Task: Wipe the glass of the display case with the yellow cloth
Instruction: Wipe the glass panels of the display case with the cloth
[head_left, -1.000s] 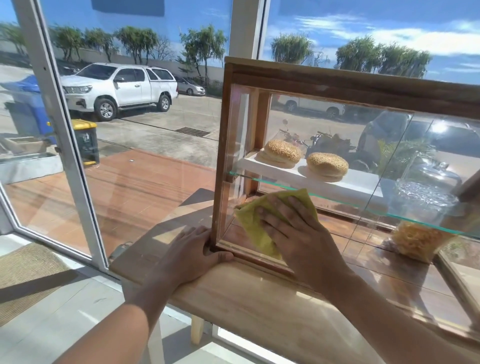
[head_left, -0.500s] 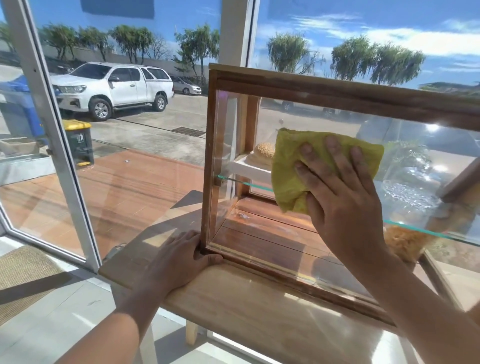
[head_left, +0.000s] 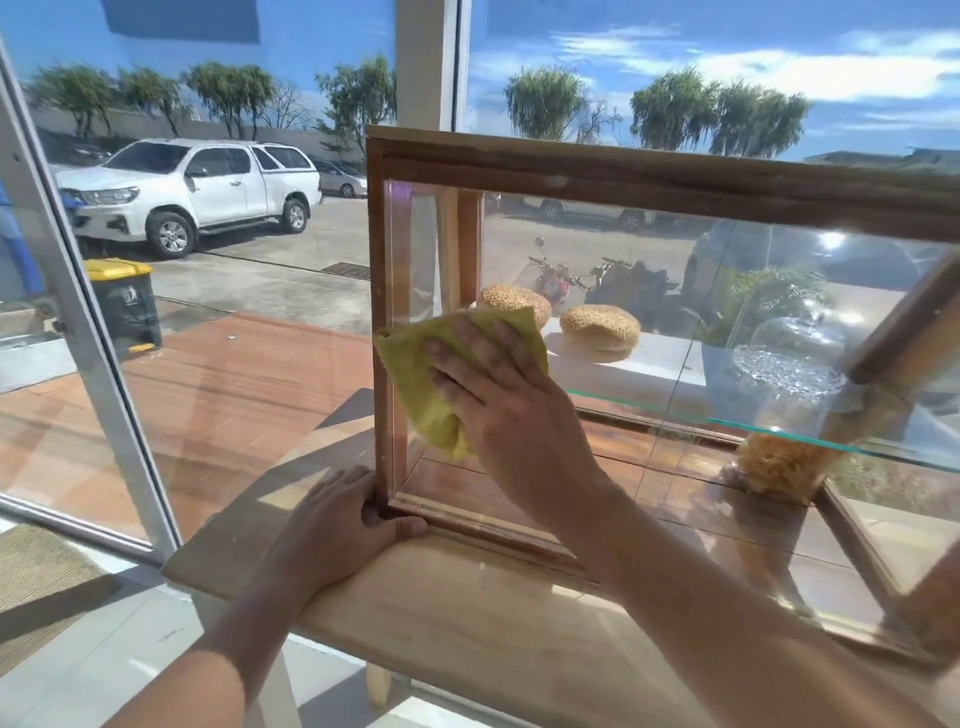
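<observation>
A wooden-framed display case (head_left: 649, 174) with a glass front (head_left: 701, 291) stands on a wooden table (head_left: 467, 623). My right hand (head_left: 498, 395) presses the yellow cloth (head_left: 415, 374) flat against the glass at its left side, mid-height, with the cloth's left edge over the frame post. My left hand (head_left: 337, 525) rests on the table and grips the case's lower left corner. Inside, two sesame buns (head_left: 597, 327) lie on a white shelf, the left one partly hidden by the cloth.
A glass dome (head_left: 789, 364) sits on the glass shelf at the right, with a yellowish bundle (head_left: 779, 467) below it. Large windows (head_left: 234, 364) stand behind and left of the table. Outside are a white pickup and a yellow-lidded bin.
My right hand swept the cloth from the lower left of the glass up and right, then back left to the frame post. My left hand stayed on the case's corner.
</observation>
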